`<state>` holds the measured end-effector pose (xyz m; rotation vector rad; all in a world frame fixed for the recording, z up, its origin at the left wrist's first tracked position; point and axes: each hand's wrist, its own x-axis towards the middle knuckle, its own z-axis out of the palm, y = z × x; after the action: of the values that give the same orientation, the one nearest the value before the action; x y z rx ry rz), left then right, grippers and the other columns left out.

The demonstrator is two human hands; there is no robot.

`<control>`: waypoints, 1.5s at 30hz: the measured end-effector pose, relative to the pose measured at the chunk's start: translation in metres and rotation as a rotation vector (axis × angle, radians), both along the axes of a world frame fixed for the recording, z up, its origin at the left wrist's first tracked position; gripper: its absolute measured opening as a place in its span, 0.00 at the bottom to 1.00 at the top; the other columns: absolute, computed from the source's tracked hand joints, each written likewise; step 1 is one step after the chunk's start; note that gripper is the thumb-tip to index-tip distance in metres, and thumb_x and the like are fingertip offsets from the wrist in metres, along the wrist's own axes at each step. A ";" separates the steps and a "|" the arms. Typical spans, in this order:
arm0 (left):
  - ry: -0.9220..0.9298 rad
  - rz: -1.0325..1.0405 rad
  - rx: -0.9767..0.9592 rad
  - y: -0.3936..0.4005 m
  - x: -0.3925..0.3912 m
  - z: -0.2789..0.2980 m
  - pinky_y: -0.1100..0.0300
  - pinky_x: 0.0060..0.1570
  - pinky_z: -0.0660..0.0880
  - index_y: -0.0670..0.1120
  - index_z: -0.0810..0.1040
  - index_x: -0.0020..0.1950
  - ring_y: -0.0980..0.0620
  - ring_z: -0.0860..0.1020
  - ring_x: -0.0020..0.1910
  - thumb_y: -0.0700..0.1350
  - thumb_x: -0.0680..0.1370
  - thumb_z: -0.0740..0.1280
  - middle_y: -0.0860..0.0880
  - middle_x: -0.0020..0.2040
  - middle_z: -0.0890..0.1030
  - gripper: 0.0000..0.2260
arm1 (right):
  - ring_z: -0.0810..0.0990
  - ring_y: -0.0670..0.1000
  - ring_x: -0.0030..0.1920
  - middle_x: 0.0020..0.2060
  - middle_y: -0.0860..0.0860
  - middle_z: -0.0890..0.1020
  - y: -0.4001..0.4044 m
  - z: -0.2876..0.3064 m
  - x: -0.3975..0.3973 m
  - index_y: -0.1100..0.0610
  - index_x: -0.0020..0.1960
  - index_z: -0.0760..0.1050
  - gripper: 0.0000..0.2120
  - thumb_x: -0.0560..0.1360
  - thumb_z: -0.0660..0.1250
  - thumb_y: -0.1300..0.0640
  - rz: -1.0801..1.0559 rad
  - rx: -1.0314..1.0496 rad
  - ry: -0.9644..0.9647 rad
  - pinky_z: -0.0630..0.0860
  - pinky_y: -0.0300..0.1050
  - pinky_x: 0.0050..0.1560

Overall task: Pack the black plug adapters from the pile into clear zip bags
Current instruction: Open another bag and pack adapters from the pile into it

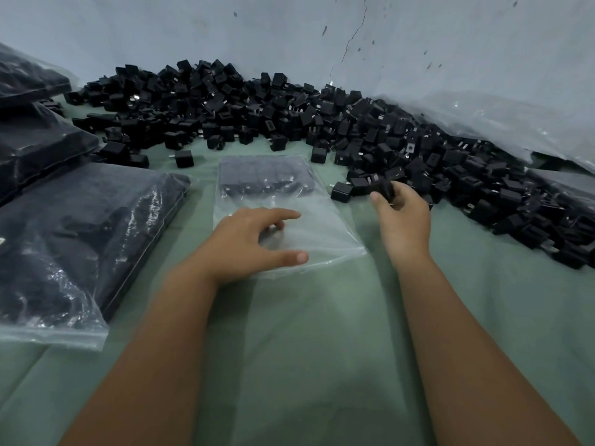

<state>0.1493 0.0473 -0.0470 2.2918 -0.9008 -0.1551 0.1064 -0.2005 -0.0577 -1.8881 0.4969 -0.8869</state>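
Note:
A clear zip bag [322, 226] lies flat on the green surface in front of me, with a row of black plug adapters [264, 175] packed at its far end. My left hand [254, 243] rests at the bag's near opening, fingers spread, some of them inside the mouth. My right hand [402, 214] is just right of the bag, closed around a black plug adapter [383, 189] at the pile's near edge. The big pile of loose black adapters [289, 114] stretches across the back and down the right side.
Filled zip bags of adapters [80, 246] are stacked at the left. Large clear plastic sheeting [499, 120] lies at the right against the pale wall. Green cloth [322, 349] covers the surface toward me.

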 end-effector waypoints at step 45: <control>-0.001 0.801 -0.347 0.018 0.017 -0.011 0.57 0.40 0.69 0.49 0.78 0.59 0.47 0.76 0.39 0.39 0.76 0.59 0.46 0.47 0.81 0.15 | 0.65 0.45 0.31 0.26 0.40 0.66 0.129 0.005 -0.030 0.44 0.27 0.61 0.18 0.69 0.60 0.62 0.414 -0.561 0.241 0.58 0.36 0.33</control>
<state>0.1662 0.0651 -0.0581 2.1384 0.0436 0.3253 0.0763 -0.0718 -0.0524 -2.5056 -0.0270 -0.5536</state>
